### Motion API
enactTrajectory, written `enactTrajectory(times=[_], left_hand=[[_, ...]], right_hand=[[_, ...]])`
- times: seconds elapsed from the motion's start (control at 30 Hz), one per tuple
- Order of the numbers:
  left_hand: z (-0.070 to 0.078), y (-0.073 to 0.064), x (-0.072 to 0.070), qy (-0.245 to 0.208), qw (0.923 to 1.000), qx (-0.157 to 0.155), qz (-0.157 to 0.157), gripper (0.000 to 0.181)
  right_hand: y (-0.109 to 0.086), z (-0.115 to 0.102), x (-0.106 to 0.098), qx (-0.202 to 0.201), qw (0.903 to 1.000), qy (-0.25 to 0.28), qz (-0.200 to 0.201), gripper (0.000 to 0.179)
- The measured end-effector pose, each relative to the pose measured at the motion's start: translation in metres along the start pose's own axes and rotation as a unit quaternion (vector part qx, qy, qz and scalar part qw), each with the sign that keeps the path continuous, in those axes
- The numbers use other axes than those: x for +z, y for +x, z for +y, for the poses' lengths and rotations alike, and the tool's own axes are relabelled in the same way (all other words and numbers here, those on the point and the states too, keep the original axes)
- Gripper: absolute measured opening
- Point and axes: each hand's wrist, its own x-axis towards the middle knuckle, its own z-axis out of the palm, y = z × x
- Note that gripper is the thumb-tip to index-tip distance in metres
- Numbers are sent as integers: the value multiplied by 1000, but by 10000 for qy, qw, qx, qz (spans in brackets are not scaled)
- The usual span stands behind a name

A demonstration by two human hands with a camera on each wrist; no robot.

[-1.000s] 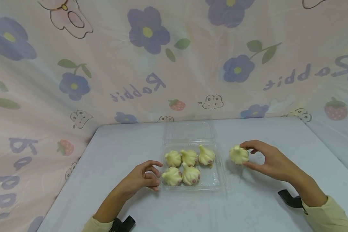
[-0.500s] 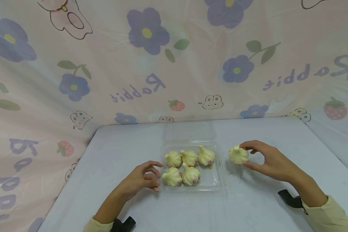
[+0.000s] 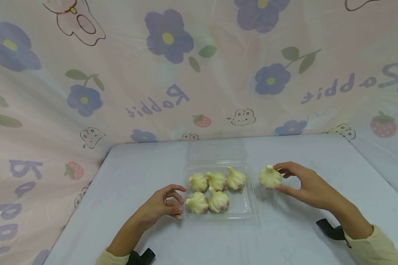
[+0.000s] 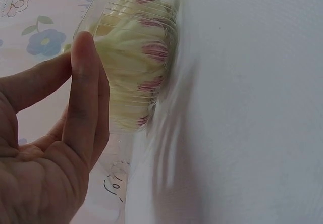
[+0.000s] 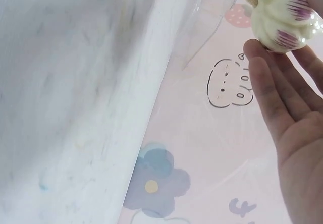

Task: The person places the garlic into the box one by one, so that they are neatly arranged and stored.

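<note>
In the head view, my right hand pinches a pale yellow garlic bulb between thumb and fingers, right of a clear plastic box. The right wrist view shows purple streaks on that held garlic bulb. Several similar garlic bulbs lie inside the box in two rows, a gap at the front right corner. Loosely bent, my left hand has its fingertips at the box's left side. The left wrist view puts a fingertip of the left hand against the rim of the clear box.
The box's clear lid is folded back, lying toward the far edge of the white table. Behind the table hangs a printed curtain with flowers and rabbits. Each wrist wears a black camera mount.
My right hand has shifted slightly left with the garlic bulb, a little closer to the box, and the bulb's stem now points more upward. The left hand stays in place.
</note>
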Motion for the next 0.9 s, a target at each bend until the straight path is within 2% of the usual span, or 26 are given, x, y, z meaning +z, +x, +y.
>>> enactTrajectory(times=[0.57,0.73,0.9], left_hand=[[1,3,0,43,10000,-5,-17,65],[-2,1,-1,13,10000,-67,-9,65],[-2,0,-1,13,10000,-12,-46,64]], right_hand=[[0,-14,-3,469,9986,205,-150,50],[0,-20,-3,427,9986,235,-223,48],[0,-23,-4,338,9991,210,-124,47]])
